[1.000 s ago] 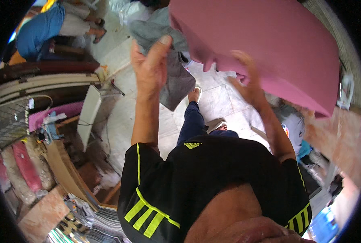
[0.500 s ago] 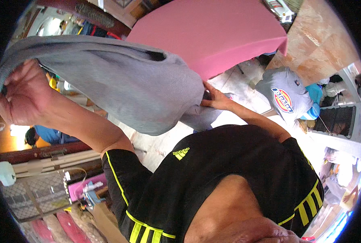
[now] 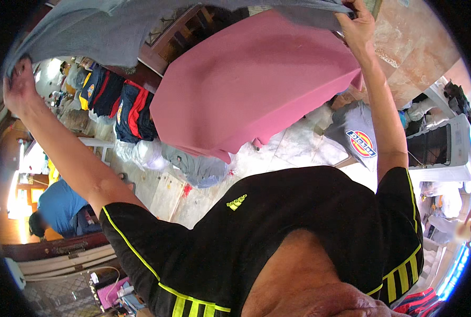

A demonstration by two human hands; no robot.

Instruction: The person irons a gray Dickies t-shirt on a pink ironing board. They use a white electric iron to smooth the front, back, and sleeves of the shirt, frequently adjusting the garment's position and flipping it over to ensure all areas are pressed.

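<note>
Two hands hold one grey shirt [image 3: 114, 26] up high, spread out wide. On the left, the left hand [image 3: 17, 90] has its grip shut on one end of the cloth. The shirt runs across the top, above the pink surface [image 3: 246, 90]. On the right, the right hand [image 3: 358, 26] has its grip shut on the other end. The shirt is opened out but not yet laid down or folded.

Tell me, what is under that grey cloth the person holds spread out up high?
Below the grey cloth, stretched between the left hand and right hand, stands a table with a pink cover. Whatever lies behind the cloth's upper part is covered.
</note>
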